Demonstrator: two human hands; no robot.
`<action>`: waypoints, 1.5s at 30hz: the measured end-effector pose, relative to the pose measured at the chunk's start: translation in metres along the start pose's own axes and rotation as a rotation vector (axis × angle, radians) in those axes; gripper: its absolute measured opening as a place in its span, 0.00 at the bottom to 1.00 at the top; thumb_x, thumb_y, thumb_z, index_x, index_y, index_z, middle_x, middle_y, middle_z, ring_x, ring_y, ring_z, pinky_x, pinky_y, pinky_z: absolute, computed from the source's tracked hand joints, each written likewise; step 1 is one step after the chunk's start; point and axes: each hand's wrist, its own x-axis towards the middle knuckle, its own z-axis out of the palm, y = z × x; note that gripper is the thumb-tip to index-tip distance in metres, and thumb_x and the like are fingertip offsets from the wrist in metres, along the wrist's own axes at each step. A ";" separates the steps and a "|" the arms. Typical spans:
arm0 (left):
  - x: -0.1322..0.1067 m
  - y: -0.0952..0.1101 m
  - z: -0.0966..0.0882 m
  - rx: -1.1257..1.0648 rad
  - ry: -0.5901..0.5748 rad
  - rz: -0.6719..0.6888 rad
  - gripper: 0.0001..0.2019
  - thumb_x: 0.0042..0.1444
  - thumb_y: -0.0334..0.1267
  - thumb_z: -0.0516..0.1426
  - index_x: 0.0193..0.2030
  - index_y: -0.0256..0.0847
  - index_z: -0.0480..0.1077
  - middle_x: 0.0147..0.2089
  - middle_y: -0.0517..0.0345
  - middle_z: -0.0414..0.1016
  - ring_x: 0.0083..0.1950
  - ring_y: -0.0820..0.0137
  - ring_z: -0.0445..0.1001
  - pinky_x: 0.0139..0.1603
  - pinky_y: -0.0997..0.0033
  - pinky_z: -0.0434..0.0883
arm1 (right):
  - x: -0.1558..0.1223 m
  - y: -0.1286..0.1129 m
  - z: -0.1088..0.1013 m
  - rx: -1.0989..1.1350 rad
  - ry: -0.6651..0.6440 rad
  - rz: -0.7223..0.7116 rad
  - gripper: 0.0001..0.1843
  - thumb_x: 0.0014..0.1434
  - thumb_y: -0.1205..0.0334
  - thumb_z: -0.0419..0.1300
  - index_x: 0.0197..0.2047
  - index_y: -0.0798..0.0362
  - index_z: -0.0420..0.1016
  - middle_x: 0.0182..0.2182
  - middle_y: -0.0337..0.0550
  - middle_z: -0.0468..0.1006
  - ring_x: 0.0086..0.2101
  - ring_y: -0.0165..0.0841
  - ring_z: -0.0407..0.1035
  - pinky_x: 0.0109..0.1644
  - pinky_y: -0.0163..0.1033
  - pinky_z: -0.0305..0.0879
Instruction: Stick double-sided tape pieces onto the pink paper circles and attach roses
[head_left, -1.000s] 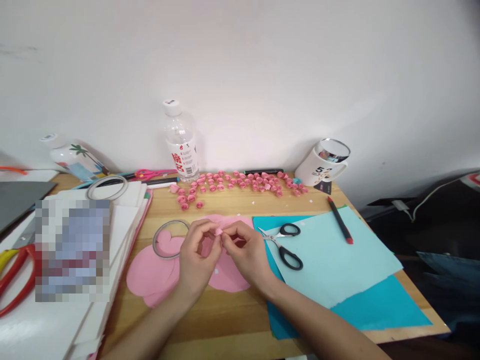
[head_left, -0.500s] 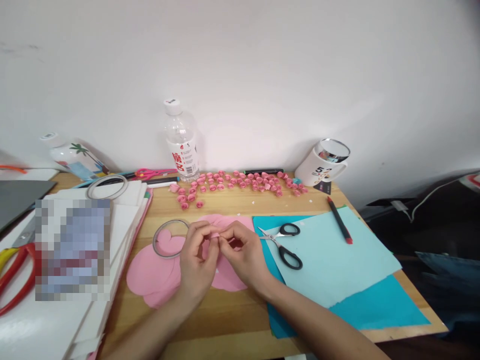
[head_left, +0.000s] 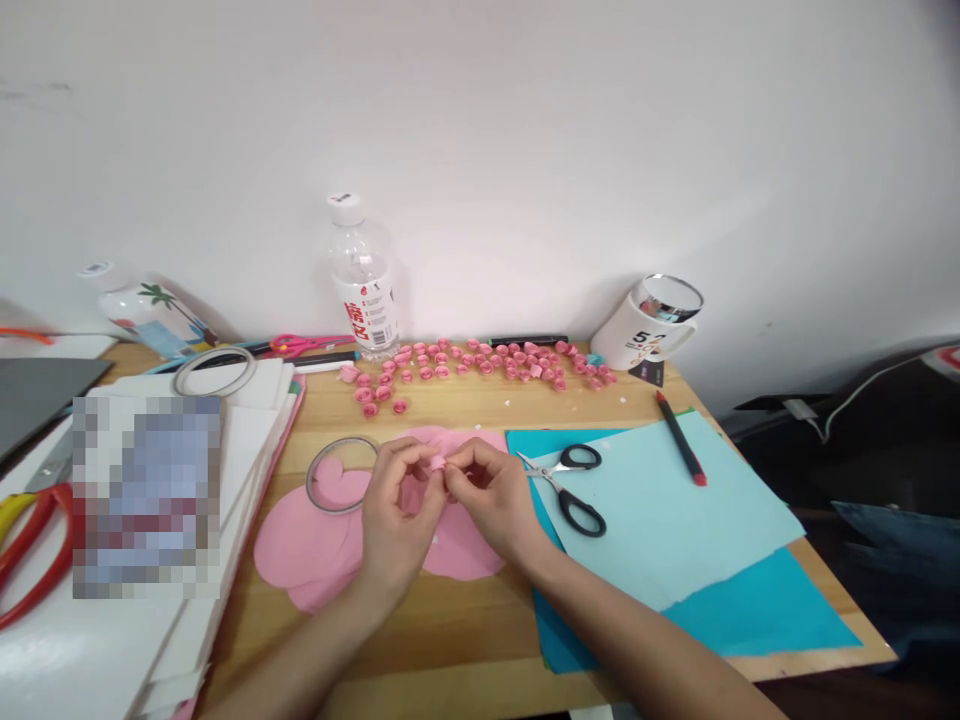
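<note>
My left hand (head_left: 397,510) and my right hand (head_left: 491,495) meet over the middle of the wooden table (head_left: 465,640), both pinching a small rolled pink paper piece (head_left: 436,463) between their fingertips. Under the hands lies a sheet of pink paper (head_left: 315,550) cut into rounded lobes. A clear tape ring (head_left: 341,475) rests on that sheet just left of my left hand. Black-handled scissors (head_left: 570,485) lie shut on light blue paper (head_left: 667,510) right of my right hand.
Several small pink paper roses (head_left: 480,368) lie along the back of the table. Behind them stand a water bottle (head_left: 363,280) and a tilted white mug (head_left: 646,328). A red pencil (head_left: 680,438) lies on the blue paper. A stack of white sheets (head_left: 247,440) and red scissors (head_left: 30,545) fill the left.
My fingers have worked the small pink piece between them, with slight shifts of the fingertips. The hands stay in the same place and nothing else has moved.
</note>
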 end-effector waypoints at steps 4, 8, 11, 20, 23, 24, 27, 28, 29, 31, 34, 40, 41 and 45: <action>0.000 0.000 -0.001 -0.039 0.018 -0.064 0.03 0.52 0.33 0.55 0.35 0.40 0.68 0.36 0.56 0.69 0.38 0.70 0.69 0.39 0.70 0.69 | -0.003 -0.003 0.002 -0.136 0.009 -0.134 0.08 0.51 0.63 0.57 0.22 0.52 0.69 0.24 0.39 0.71 0.26 0.29 0.66 0.28 0.33 0.64; -0.002 0.000 0.000 -0.041 0.021 -0.136 0.03 0.53 0.35 0.55 0.35 0.40 0.67 0.34 0.57 0.71 0.37 0.70 0.71 0.38 0.71 0.70 | -0.001 -0.004 0.001 -0.091 -0.007 -0.097 0.09 0.51 0.63 0.57 0.21 0.53 0.69 0.22 0.39 0.71 0.25 0.29 0.66 0.28 0.33 0.64; -0.002 0.003 0.002 -0.042 0.016 -0.173 0.05 0.53 0.36 0.55 0.36 0.40 0.67 0.35 0.56 0.72 0.37 0.70 0.72 0.37 0.72 0.70 | 0.001 -0.002 -0.001 -0.010 -0.019 0.015 0.09 0.49 0.62 0.58 0.20 0.54 0.69 0.20 0.38 0.70 0.23 0.28 0.64 0.28 0.34 0.64; -0.001 0.002 0.001 -0.006 0.035 -0.075 0.09 0.52 0.35 0.57 0.41 0.41 0.69 0.35 0.57 0.72 0.36 0.71 0.72 0.38 0.71 0.71 | 0.001 -0.001 -0.001 0.010 0.015 0.037 0.07 0.48 0.63 0.58 0.21 0.54 0.69 0.21 0.38 0.72 0.24 0.29 0.67 0.30 0.35 0.67; -0.001 0.002 -0.001 0.082 0.023 -0.032 0.07 0.51 0.34 0.57 0.38 0.42 0.73 0.34 0.57 0.75 0.34 0.71 0.73 0.36 0.72 0.72 | 0.000 0.000 -0.001 -0.029 0.029 -0.044 0.06 0.49 0.64 0.58 0.23 0.53 0.71 0.27 0.41 0.74 0.30 0.31 0.69 0.33 0.35 0.68; 0.000 0.002 -0.002 0.101 0.022 -0.033 0.07 0.51 0.34 0.58 0.38 0.42 0.73 0.34 0.58 0.76 0.33 0.71 0.73 0.35 0.72 0.72 | 0.000 0.000 -0.001 -0.046 0.039 -0.071 0.05 0.49 0.64 0.58 0.23 0.53 0.71 0.29 0.42 0.73 0.31 0.31 0.69 0.33 0.35 0.68; -0.001 0.003 -0.003 0.114 0.030 -0.052 0.09 0.51 0.33 0.58 0.40 0.43 0.75 0.34 0.59 0.78 0.32 0.71 0.75 0.33 0.73 0.73 | -0.001 0.003 -0.001 -0.101 0.060 -0.105 0.04 0.49 0.66 0.59 0.23 0.52 0.71 0.33 0.43 0.71 0.33 0.31 0.69 0.31 0.34 0.68; -0.001 0.004 -0.003 0.109 0.032 -0.042 0.10 0.51 0.33 0.58 0.40 0.43 0.75 0.34 0.59 0.79 0.32 0.71 0.75 0.33 0.73 0.73 | -0.001 0.003 -0.001 -0.113 0.062 -0.107 0.04 0.49 0.66 0.59 0.23 0.52 0.71 0.34 0.43 0.70 0.33 0.31 0.69 0.31 0.34 0.68; -0.001 0.004 -0.002 0.104 0.032 -0.022 0.10 0.50 0.33 0.58 0.40 0.43 0.76 0.34 0.59 0.79 0.32 0.71 0.76 0.33 0.73 0.74 | -0.001 0.004 -0.001 -0.123 0.064 -0.115 0.04 0.49 0.67 0.59 0.23 0.52 0.71 0.34 0.43 0.69 0.33 0.31 0.69 0.30 0.33 0.69; -0.002 0.004 -0.002 0.100 0.027 0.017 0.10 0.50 0.32 0.58 0.39 0.43 0.77 0.35 0.58 0.80 0.33 0.69 0.76 0.34 0.72 0.74 | -0.002 0.004 -0.001 -0.139 0.075 -0.144 0.04 0.49 0.67 0.58 0.23 0.53 0.71 0.36 0.43 0.67 0.34 0.31 0.68 0.30 0.33 0.69; -0.002 0.004 -0.001 0.091 0.023 0.013 0.09 0.51 0.33 0.58 0.38 0.43 0.77 0.36 0.57 0.80 0.33 0.69 0.77 0.32 0.73 0.75 | -0.003 0.004 0.000 -0.173 0.099 -0.200 0.05 0.49 0.68 0.58 0.23 0.53 0.70 0.37 0.44 0.65 0.36 0.32 0.67 0.29 0.33 0.70; -0.002 0.003 -0.003 0.054 0.020 -0.028 0.10 0.51 0.32 0.57 0.38 0.43 0.77 0.36 0.57 0.80 0.33 0.70 0.77 0.30 0.75 0.74 | -0.003 0.010 0.001 -0.332 0.155 -0.399 0.05 0.50 0.69 0.58 0.24 0.52 0.71 0.37 0.45 0.65 0.38 0.34 0.67 0.30 0.36 0.68; -0.002 0.002 -0.003 0.054 0.018 -0.024 0.10 0.51 0.32 0.57 0.39 0.43 0.77 0.35 0.57 0.80 0.32 0.70 0.77 0.30 0.75 0.74 | -0.003 0.012 0.001 -0.371 0.178 -0.443 0.06 0.50 0.70 0.58 0.24 0.52 0.72 0.37 0.46 0.66 0.37 0.34 0.67 0.30 0.36 0.68; -0.001 0.000 -0.004 0.080 0.020 0.017 0.10 0.52 0.31 0.57 0.39 0.42 0.77 0.36 0.57 0.80 0.32 0.71 0.76 0.29 0.77 0.73 | -0.002 0.015 0.002 -0.463 0.222 -0.547 0.06 0.53 0.69 0.58 0.26 0.52 0.73 0.37 0.45 0.68 0.32 0.31 0.67 0.28 0.36 0.67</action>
